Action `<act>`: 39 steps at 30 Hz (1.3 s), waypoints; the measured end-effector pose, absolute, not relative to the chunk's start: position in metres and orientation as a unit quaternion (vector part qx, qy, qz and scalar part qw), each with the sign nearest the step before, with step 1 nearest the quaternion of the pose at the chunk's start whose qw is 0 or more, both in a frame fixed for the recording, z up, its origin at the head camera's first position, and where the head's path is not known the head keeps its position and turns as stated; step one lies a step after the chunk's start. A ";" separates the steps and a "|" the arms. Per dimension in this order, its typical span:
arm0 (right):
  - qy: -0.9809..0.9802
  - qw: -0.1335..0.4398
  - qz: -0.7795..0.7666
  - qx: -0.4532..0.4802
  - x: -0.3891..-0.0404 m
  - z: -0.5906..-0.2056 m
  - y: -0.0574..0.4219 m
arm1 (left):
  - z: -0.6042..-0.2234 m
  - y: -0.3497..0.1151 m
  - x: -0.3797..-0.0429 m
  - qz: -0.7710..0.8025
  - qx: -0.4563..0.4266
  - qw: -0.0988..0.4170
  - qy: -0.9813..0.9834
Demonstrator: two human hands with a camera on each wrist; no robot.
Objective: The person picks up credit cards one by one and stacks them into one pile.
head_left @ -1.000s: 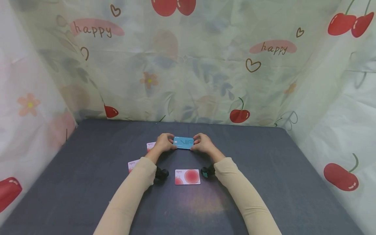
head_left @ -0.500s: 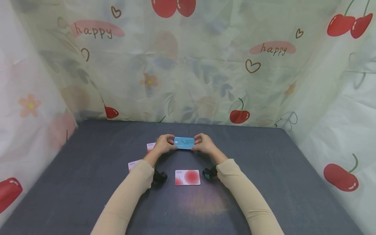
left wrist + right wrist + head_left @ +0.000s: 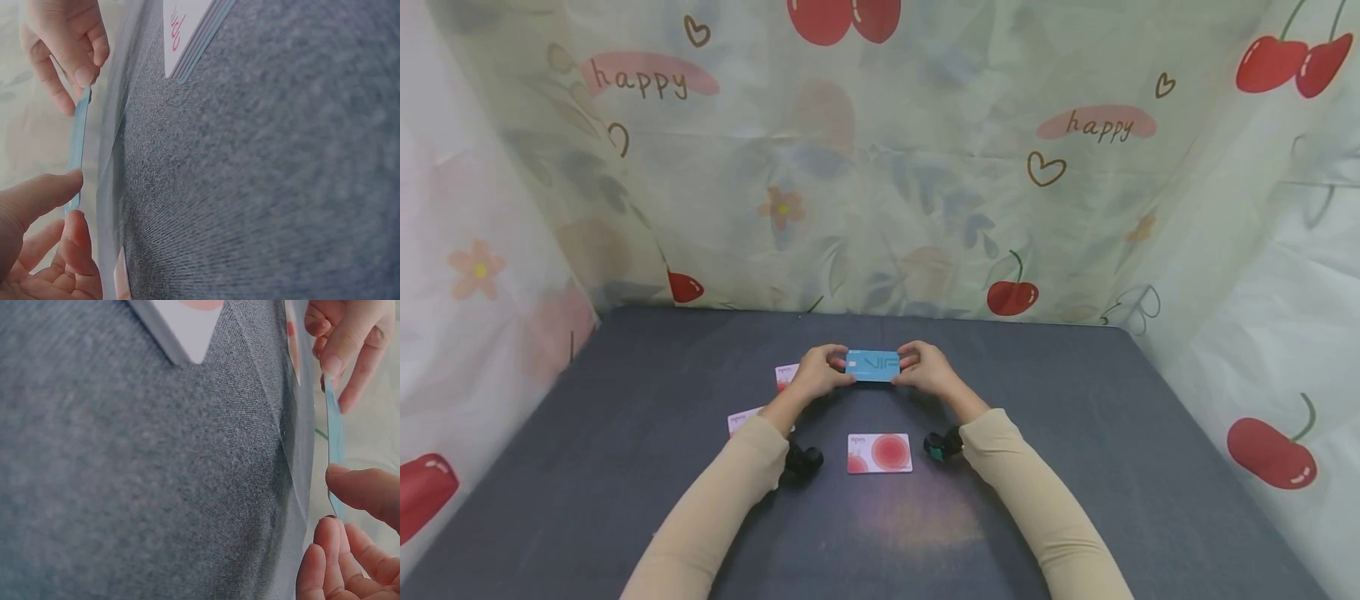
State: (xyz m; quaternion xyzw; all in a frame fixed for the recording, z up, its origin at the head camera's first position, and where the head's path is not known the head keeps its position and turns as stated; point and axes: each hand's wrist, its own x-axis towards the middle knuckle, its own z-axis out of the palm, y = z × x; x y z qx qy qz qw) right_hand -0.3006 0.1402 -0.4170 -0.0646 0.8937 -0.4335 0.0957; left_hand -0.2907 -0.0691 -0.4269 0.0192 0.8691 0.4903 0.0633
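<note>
A light blue card (image 3: 872, 366) printed "VIP" is held by its two short ends, above the far half of the dark tabletop. My left hand (image 3: 820, 372) pinches its left end between thumb and fingers. At the opposite end, my right hand (image 3: 927, 369) pinches it the same way. Both wrist views show the blue card (image 3: 77, 144) nearly edge-on, thumbs on one side and fingertips on the other. Nearer the body lies a pink and white card (image 3: 880, 453); the left wrist view shows several stacked layers (image 3: 187, 40) there, some edged in blue.
Two more pink and white cards lie left of the hands: one far card (image 3: 786, 374) partly behind the left hand, one nearer card (image 3: 742, 422) partly under the left forearm. A printed curtain (image 3: 880, 233) rises behind the dark table (image 3: 1075, 433) and along both sides.
Both hands and the blue card have shifted very slightly right. The forearms have spread a little farther apart. The pink cards stay where they were.
</note>
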 end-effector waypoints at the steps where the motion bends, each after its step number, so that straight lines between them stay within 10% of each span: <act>1: 0.894 0.095 -0.432 -0.066 -0.300 -0.417 0.141 | -0.427 -0.069 -0.290 0.492 0.020 0.061 0.868; 39: 0.893 0.091 -0.429 -0.107 -0.286 -0.414 0.147 | -0.429 -0.076 -0.271 0.516 0.033 0.068 0.853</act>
